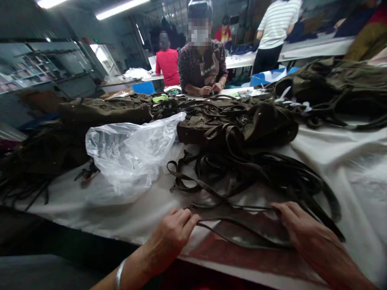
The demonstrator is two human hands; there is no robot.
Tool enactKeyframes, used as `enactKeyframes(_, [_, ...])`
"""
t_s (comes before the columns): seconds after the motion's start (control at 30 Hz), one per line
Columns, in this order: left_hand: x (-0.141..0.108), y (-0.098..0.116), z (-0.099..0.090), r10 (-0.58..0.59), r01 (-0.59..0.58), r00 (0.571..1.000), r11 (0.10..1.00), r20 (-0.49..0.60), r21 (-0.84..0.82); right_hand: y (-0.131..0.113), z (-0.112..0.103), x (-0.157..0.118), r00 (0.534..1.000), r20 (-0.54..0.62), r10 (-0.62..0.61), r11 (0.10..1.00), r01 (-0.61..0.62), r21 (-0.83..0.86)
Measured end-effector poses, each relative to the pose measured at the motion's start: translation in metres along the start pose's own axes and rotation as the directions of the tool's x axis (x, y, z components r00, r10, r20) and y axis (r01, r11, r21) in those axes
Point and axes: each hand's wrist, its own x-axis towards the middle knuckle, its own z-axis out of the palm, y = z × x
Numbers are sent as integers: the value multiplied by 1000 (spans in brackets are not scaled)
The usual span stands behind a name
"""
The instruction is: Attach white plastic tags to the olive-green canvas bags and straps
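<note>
A long dark strap [242,208] is stretched between my two hands, low over the front of the table. My left hand [173,231], with a silver bracelet at its wrist, pinches one end, where a small metal clip shows at the fingers. Closed on the strap further along is my right hand [298,223]. A lower run of strap sags between the hands. Just beyond them lies a heap of loose dark straps [229,169] with metal hooks, some trailing to the right past my right hand.
A crumpled clear plastic bag [130,153] lies left of the straps on the white-covered table [341,161]. Dark olive bags [266,121] are piled behind, with more to the left and right. Across the table stands a person [202,64] in an apron; other people work farther back.
</note>
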Motion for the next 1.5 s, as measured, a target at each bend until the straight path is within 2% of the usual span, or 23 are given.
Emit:
enactKeyframes(0.1, [13,3,16,-30,24,998,993,-56,-115,1,-1,1,995,21,-100,975,102,-195])
enactKeyframes(0.17, [22,8,22,-83,66,993,979,-83,-195,-15,-5,7,982,-38,-187,934,165,-318])
enactKeyframes(0.2, [26,12,24,-106,83,990,971,-93,-225,-30,-7,12,971,-81,-226,926,189,-326])
enactKeyframes(0.27, [34,19,25,-124,92,986,962,-112,-258,-68,-9,24,943,-129,-307,935,274,-225])
enactKeyframes(0.33, [40,26,24,-115,76,983,964,-141,-254,-106,-4,38,905,-129,-404,914,395,-92])
enactKeyframes(0.43, [39,27,19,-107,68,984,964,-143,-257,-139,11,51,899,-119,-421,905,425,12])
enactKeyframes(0.57, [21,15,11,-175,158,984,939,-31,-307,-135,26,50,919,-34,-393,917,394,59])
enactKeyframes(0.63, [12,8,10,-227,203,973,911,-26,-358,-130,27,47,926,-8,-377,925,377,52])
enactKeyframes(0.77, [6,1,16,-327,269,944,848,-51,-457,-138,24,49,955,17,-295,956,295,-1])
enactKeyframes(0.97, [5,-1,24,-290,234,954,878,-77,-418,-165,35,62,948,30,-318,948,317,34])
enactKeyframes(1.03, [3,-4,22,-333,247,934,864,-129,-439,-169,39,66,947,36,-318,946,314,79])
enactKeyframes(1.13, [6,-11,18,-416,294,881,854,-224,-430,-170,42,70,952,68,-299,950,290,119])
enactKeyframes(1.2, [12,-17,18,-390,297,904,868,-177,-397,-170,43,73,956,86,-282,954,269,136])
enactKeyframes(1.3, [19,-22,20,-290,260,956,894,-29,-365,-169,42,75,962,82,-259,956,243,164])
enactKeyframes(1.5, [14,-17,15,-286,277,957,848,49,-451,-171,44,74,973,74,-217,955,197,220])
